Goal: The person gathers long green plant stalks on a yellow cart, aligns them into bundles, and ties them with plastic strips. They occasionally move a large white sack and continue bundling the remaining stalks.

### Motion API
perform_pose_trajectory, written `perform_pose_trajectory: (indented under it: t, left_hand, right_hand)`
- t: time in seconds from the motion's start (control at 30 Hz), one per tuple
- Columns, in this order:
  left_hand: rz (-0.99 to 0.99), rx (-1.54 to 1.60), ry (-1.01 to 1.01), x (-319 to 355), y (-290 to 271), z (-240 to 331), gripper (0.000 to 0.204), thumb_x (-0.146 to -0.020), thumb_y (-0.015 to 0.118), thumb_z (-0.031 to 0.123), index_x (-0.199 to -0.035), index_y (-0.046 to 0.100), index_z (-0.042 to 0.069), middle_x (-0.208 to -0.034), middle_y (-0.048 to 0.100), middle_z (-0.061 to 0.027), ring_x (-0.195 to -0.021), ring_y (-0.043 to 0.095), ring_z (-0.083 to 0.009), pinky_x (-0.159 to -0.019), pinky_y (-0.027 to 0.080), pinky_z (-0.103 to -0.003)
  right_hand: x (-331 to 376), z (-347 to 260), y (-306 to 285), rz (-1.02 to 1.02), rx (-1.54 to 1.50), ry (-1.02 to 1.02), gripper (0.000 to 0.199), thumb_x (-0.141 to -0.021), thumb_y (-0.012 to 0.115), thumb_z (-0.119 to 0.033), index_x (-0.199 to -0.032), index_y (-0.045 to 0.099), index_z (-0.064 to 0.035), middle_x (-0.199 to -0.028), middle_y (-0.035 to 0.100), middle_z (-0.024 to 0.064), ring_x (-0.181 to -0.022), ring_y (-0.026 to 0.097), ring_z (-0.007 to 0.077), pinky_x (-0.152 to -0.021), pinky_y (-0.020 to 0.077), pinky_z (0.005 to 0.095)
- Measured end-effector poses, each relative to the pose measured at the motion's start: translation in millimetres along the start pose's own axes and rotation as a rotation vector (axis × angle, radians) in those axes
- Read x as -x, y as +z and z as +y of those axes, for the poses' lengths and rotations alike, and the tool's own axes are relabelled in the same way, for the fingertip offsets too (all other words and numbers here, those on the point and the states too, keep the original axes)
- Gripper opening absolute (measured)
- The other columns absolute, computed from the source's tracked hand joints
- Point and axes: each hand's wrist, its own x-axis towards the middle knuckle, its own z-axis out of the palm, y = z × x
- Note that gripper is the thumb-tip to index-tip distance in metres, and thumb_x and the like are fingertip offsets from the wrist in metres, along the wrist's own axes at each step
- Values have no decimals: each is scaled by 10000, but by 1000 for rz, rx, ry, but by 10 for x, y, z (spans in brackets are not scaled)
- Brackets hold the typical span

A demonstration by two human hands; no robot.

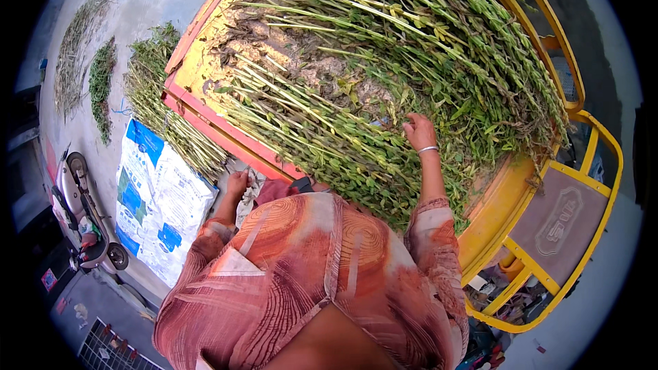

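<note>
On the cart bed's near edge, our right hand [418,130] presses curled fingers into the green stalks [384,82], gripping a few. Our left hand [238,182] rests at the red rim [226,138]; whether it holds anything, we cannot tell. Risk, we judge: tangled stems dragging neighbours off the near edge. Stalks lie under and beyond the fingers.
</note>
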Motion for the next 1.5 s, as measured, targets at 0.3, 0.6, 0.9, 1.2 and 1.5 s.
perform_pose_trajectory:
  t: [0.3,0.6,0.9,1.2,1.5]
  left_hand:
    - [86,-1113,-38,421,-176,-933,326,-792,604,374,-887,692,75,-852,662,-172,-889,636,-269,-776,490,-370]
    - [-430,-331,330,21,805,-180,171,-818,628,204,-865,679,49,-806,673,-89,-701,632,-162,-652,501,-312]
    - [-549,249,-196,420,1852,134,218,-797,673,95,-972,559,31,-781,632,-53,-626,615,-121,-516,509,-253]
    - [-369,-225,50,680,2335,43,480,-723,761,254,-1016,520,-41,-767,628,-113,-597,625,-187,-491,498,-327]
    - [-140,-540,665,694,2389,-43,174,-742,620,213,-707,607,43,-712,591,-173,-701,595,-333,-630,482,-425]
  right_hand:
    - [-101,275,792,-141,117,317,184,-765,664,-247,-804,676,-68,-835,648,145,-738,615,307,-704,505,411]
    - [-314,186,1007,-132,-18,124,171,-766,621,-55,-933,650,-63,-916,640,145,-831,615,313,-773,501,395]
    - [-476,220,1046,-531,177,307,134,-759,608,-140,-799,642,-18,-863,640,175,-797,608,328,-752,490,419]
    - [147,-390,840,59,-12,-53,101,-743,561,-147,-784,546,-55,-786,591,170,-748,582,373,-642,477,462]
    - [514,-390,878,182,-224,3,119,-737,587,-128,-778,544,-25,-618,559,157,-586,568,328,-560,453,397]
